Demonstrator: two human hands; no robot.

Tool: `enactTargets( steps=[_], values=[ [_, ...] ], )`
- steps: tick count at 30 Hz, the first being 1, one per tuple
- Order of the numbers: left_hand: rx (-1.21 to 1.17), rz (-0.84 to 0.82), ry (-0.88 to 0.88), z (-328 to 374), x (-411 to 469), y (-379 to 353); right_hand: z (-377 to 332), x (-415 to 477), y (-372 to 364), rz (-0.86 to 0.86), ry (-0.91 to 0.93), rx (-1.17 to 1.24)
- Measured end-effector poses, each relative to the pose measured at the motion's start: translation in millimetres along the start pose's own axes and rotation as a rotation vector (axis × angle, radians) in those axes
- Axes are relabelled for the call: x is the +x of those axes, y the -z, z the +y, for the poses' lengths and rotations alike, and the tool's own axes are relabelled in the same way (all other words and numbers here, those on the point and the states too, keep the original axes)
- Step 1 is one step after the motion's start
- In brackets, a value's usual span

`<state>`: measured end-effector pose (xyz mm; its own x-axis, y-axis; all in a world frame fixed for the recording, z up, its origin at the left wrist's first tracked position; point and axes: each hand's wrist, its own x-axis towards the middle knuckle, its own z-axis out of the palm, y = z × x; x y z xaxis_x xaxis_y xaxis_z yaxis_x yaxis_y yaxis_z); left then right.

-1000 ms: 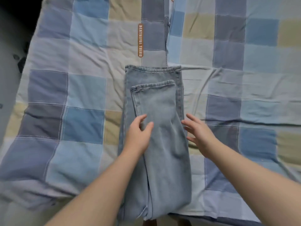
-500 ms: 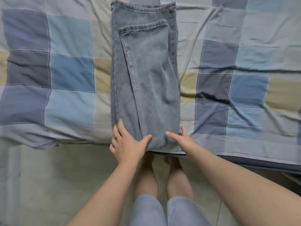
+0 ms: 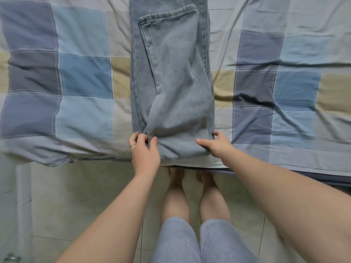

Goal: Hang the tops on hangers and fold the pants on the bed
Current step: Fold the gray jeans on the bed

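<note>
The left hand (image 3: 145, 152) and right hand (image 3: 218, 144), merely touching before, now grip the near end of the folded light-blue denim jeans (image 3: 171, 82) at the edge of the checked bed (image 3: 85, 76).

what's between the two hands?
The near folded end of the jeans; left hand and right hand grip its corners, head view.

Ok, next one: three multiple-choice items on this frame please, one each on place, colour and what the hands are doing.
1. Where do the jeans lie? A on the floor; B on the checked quilt, at its near edge; C on a chair.
2. The jeans' colour? A black; B red; C light blue.
3. The left hand and right hand: A each grip the jeans' near end; B hang idle; C hold a hanger.
Answers: 1 B, quilt squares show around the denim; 2 C, pale washed denim; 3 A, thumbs on top at both near corners.
</note>
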<state>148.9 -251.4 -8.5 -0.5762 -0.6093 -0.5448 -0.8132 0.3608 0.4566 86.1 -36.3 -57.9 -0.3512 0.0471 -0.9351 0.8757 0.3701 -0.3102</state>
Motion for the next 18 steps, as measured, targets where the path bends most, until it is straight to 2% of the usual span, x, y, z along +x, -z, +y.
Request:
enactTargets(
  steps=[3,6,8,14,18],
  values=[
    [0.204,0.041,0.134,-2.3,2.2,-9.6,-1.7,0.8,-4.1,0.062,-0.016,-0.179],
    [0.025,0.058,0.195,-0.1,-0.2,-15.3,3.4,-1.2,-7.1,-0.045,-0.110,0.020],
    [-0.035,0.043,0.231,-3.7,3.3,-11.6,7.5,-0.8,-7.5,-0.056,-0.145,0.133],
    [-0.036,-0.228,0.266,-10.1,26.3,10.5,10.7,-12.7,-4.8,-0.138,-0.193,0.320],
    [-0.130,-0.332,0.288,-3.0,11.8,30.4,4.7,-48.8,0.1,-0.107,-0.179,0.364]
  ],
)
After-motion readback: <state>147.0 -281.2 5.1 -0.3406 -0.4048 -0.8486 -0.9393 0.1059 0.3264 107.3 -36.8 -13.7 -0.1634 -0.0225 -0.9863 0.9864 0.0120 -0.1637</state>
